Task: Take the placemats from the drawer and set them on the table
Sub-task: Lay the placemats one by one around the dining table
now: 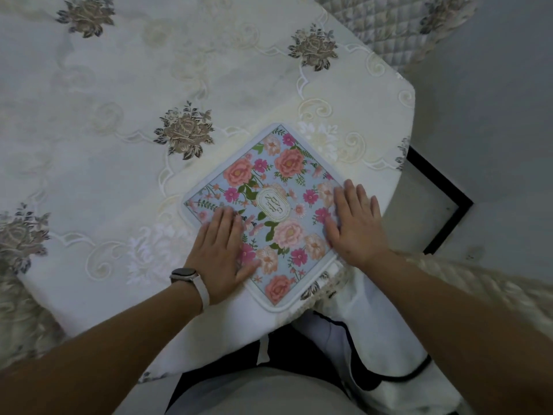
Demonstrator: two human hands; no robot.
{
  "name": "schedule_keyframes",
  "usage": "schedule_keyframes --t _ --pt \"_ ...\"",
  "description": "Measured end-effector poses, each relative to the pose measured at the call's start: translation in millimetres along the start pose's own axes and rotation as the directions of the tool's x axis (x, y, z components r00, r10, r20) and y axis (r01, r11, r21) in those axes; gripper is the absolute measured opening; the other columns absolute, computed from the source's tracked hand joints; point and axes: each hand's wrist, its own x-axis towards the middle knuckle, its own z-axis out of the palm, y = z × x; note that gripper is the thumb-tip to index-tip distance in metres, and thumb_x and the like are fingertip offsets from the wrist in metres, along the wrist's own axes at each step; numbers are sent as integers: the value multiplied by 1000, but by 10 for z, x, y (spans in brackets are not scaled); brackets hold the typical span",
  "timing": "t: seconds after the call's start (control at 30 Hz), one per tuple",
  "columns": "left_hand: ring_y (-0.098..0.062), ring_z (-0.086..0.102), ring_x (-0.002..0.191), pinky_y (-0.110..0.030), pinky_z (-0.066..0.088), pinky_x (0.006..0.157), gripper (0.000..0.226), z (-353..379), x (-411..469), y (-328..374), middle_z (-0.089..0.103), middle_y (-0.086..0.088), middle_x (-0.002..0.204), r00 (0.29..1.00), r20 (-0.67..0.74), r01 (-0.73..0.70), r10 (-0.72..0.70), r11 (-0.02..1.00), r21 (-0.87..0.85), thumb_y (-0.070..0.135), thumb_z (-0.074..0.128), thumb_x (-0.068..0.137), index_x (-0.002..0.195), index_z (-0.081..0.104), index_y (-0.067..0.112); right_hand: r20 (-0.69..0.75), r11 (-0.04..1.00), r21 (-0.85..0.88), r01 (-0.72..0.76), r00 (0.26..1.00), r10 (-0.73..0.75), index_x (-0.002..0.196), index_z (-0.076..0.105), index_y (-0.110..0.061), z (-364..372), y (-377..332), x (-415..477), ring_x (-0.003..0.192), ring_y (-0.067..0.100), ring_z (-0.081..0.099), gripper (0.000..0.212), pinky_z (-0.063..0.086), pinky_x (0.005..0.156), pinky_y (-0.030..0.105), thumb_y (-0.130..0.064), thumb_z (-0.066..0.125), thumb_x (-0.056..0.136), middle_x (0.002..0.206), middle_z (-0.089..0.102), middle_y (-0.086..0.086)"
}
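A square placemat with a light blue ground, pink and peach flowers, a white border and an oval label in its middle lies flat near the table's near corner, turned like a diamond. The table wears a cream embroidered cloth with brown rose motifs. My left hand, with a watch on the wrist, rests palm down on the mat's left part. My right hand rests palm down on its right edge. Both hands have their fingers spread flat and hold nothing. No drawer is in view.
The table's edge runs close to my body, and the cloth hangs over it. A quilted chair cover stands at the far right corner. Grey floor with a black-framed panel lies to the right of the table.
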Motion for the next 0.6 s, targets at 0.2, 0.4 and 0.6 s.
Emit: schedule_keyframes --t 0.2,0.4,0.6 --pt "-36 8 148 -52 11 115 97 159 -167 691 13 -20 159 978 50 -203 202 979 21 75 28 88 150 25 0 0 980 -64 188 982 -188 156 17 -17 213 -275 -317 151 29 3 67 6 120 53 -52 24 99 163 7 7" --pt "-30 10 149 -48 9 116 105 173 -86 879 15 -18 159 987 30 -158 158 987 -11 81 28 84 150 20 -1 45 909 -67 411 912 -408 155 26 -26 152 -549 -127 151 28 13 58 10 121 53 -45 20 100 163 16 2" --pt "-25 1 150 -49 3 120 102 39 328 667 5 -10 162 999 -48 -13 11 999 -34 81 22 85 153 12 6 71 899 -64 433 901 -428 157 15 -25 27 -658 273 152 20 2 61 5 122 49 -49 16 101 165 7 -4"
